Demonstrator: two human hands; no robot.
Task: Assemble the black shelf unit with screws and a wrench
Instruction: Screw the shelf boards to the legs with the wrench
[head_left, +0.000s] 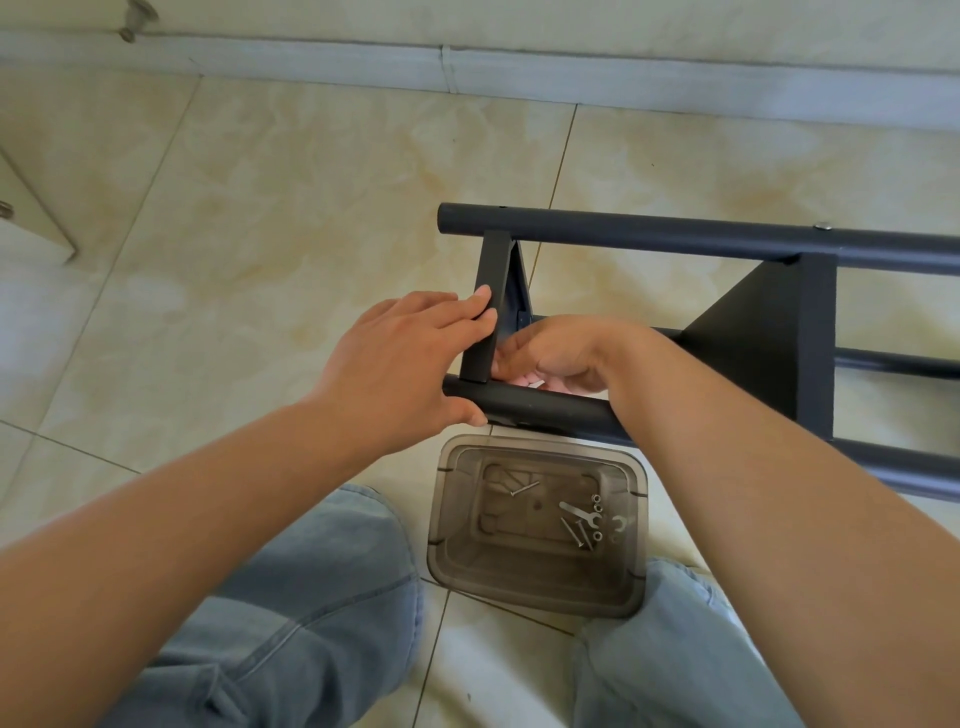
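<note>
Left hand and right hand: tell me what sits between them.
In the head view, the shelf's flat black end bar stands between the left hand and right hand; left fingertips rest on it.

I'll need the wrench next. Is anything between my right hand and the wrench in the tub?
Yes. The near black tube lies between your right hand and the open tub. Nothing covers the wrench; reach over the tube.

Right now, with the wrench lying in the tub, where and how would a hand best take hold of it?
Pinch the wrench by its flat shank, coming straight down through the open top of the tub. It lies flat on the tub floor with screws close beside its lower end, and the walls block any sideways approach. A fingertip pinch across the narrow middle probably lifts it without snagging the screws.
</note>
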